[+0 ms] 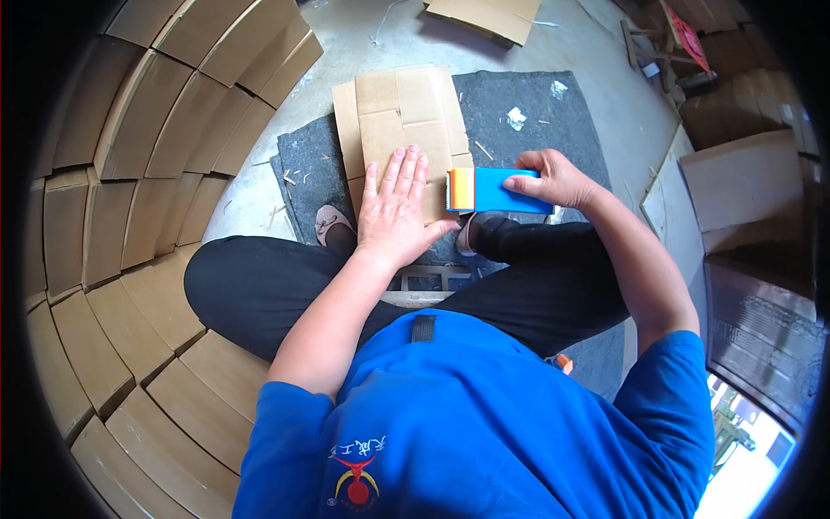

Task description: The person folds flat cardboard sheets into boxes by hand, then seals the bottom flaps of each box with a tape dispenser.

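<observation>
A flattened cardboard carton point(402, 108) lies on a dark mat in front of me, between my feet. My left hand point(399, 203) rests flat on its near part, fingers spread and pointing away. At the carton's near right edge is a blue hand tool point(510, 190) with a yellow-and-orange head and a pale, toothed-looking rim. Thumb on top, my right hand point(553, 177) grips its right end. The tool's head overlaps the carton's edge in this view, and its exact kind does not show.
Stacked cardboard boxes point(130, 112) rise along the left. Another cardboard piece point(484, 17) lies on the floor ahead. Scraps point(517, 118) dot the dark mat point(553, 104). Large cardboard sheets point(748, 186) lean at the right. A low slatted seat point(424, 298) shows between my legs.
</observation>
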{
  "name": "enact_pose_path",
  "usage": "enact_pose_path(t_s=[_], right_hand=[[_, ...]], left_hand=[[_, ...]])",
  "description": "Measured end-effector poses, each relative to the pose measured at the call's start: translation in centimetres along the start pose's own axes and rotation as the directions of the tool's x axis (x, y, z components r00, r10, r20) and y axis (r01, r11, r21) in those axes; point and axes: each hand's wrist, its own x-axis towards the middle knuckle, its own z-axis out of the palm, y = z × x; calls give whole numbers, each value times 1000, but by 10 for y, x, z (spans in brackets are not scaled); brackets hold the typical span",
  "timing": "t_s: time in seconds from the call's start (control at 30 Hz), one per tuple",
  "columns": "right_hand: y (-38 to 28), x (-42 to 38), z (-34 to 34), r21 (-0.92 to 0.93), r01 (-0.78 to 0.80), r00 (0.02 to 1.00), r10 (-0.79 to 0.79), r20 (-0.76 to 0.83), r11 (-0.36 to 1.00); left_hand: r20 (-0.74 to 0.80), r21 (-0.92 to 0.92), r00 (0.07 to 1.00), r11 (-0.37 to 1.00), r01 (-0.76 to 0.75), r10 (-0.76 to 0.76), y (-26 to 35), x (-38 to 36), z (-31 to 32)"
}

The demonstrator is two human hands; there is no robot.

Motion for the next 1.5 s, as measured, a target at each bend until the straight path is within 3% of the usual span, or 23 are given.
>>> enact_pose_path(t_s=[0.13,0.27,0.4,0.57,0.83,0.87,0.97,1.03,1.1,1.2,1.33,1.4,1.5], right_hand=[[13,-6,-11,-30,22,1000,-22,-10,999],[36,-23,-41,-99,-89,996,89,-10,991],[39,-17,-36,-282,-117,992,99,-76,952],[-18,-7,4,-549,-174,984,127,-123,817],[-78,-9,17,-634,-272,961,240,-138,724],[-82,-6,27,-636,-244,970,187,-157,732],[-65,7,73,-694,-147,980,11,-197,705],[-56,12,97,-736,-103,994,100,-48,670],[-42,14,120,-653,-155,987,142,-73,741],[-27,18,155,-696,-143,990,110,-93,703],[-11,28,153,-766,-84,983,179,41,637],[-11,19,142,-698,-185,974,225,-36,692],[-32,-8,112,-662,-152,988,85,-132,734]], left_hand=[[-15,8,1000,1000,-17,17,-6,2,2],[-3,24,1000,999,-25,25,-9,4,6],[-9,10,1000,1000,-29,29,-6,6,5],[26,45,999,999,-20,19,-3,7,-1],[14,49,1000,998,-26,25,-2,7,4],[19,49,1000,999,-19,18,0,8,4],[10,25,1000,1000,-14,13,0,9,4],[-9,-5,1000,1000,-12,12,-1,6,1],[-17,9,1000,1000,-18,18,-3,8,2],[-21,33,1000,999,-3,3,-2,7,8],[-30,29,999,999,-17,18,-1,6,6],[-11,59,999,998,-31,31,0,7,6],[-8,80,1000,997,-18,19,1,6,8]])
